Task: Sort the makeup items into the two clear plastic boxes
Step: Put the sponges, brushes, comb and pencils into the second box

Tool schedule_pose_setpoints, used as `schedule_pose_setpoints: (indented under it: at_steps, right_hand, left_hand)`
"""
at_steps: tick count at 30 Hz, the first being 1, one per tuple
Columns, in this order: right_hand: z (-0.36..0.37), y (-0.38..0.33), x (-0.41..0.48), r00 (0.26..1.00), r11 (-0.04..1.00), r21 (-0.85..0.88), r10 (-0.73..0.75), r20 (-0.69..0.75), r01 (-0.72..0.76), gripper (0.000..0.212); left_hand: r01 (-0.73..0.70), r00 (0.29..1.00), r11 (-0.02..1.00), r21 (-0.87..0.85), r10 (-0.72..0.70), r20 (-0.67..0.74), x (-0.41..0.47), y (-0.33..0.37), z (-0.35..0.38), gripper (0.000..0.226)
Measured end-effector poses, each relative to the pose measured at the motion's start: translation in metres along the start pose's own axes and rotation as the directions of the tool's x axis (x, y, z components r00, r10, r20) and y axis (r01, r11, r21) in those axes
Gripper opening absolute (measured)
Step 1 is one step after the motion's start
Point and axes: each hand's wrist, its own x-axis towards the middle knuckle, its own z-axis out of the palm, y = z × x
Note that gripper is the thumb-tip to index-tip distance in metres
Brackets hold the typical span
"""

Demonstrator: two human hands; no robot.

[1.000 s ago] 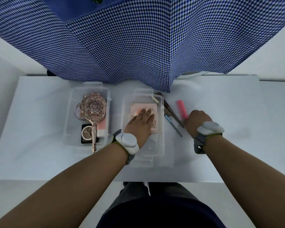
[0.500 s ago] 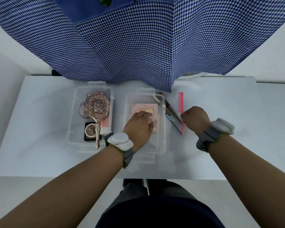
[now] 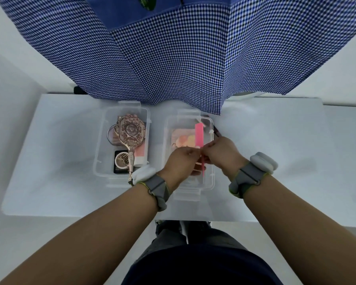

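Over the white table (image 3: 70, 161), my right hand (image 3: 222, 155) and left hand (image 3: 181, 161) pinch the flat pink plastic comb (image 3: 199, 137), aligning it lengthwise to fit the right clear plastic box (image 3: 211, 177).

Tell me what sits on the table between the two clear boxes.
Nothing: in the head view, the strip of white table between the left box and right box is bare.

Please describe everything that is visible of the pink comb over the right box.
The pink comb is a flat, narrow, bright pink piece, plastic by its look, with a wide upper part and a thin pointed tail at the near end. It lies lengthwise above the right clear box, over the pale palette. The left hand and right hand both pinch its middle. Teeth cannot be made out.
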Motion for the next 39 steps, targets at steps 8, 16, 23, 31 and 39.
schedule_pose_setpoints:
  at_steps: [8,16,23,31,39]
  right_hand:
    - [0.006,0.005,0.009,0.999,0.990,-0.141,0.004,-0.032,-0.009,0.013]
    - [-0.023,0.024,0.028,0.929,0.959,-0.279,-0.053,-0.366,-0.055,0.026]
    - [-0.040,0.060,0.063,0.951,0.912,-0.390,0.000,-0.310,-0.128,0.043]
    - [-0.035,0.069,0.089,0.955,0.862,-0.503,-0.098,-0.280,-0.059,0.037]
    - [-0.032,0.073,0.097,0.959,0.794,-0.607,-0.181,-0.218,0.012,0.025]
  left_hand:
    - [0.175,0.983,0.976,-0.128,-0.165,0.085,0.000,-0.003,0.000,0.020]
    - [0.232,0.973,0.972,-0.035,-0.232,-0.012,0.016,-0.004,0.005,0.024]
    - [0.272,0.962,0.957,0.100,-0.266,-0.069,0.030,-0.011,0.020,0.013]
    - [0.065,0.998,0.632,0.773,-0.050,-0.043,0.035,-0.011,0.030,0.043]
    - [-0.044,0.988,0.400,0.915,0.154,-0.020,0.032,-0.011,0.031,0.035]
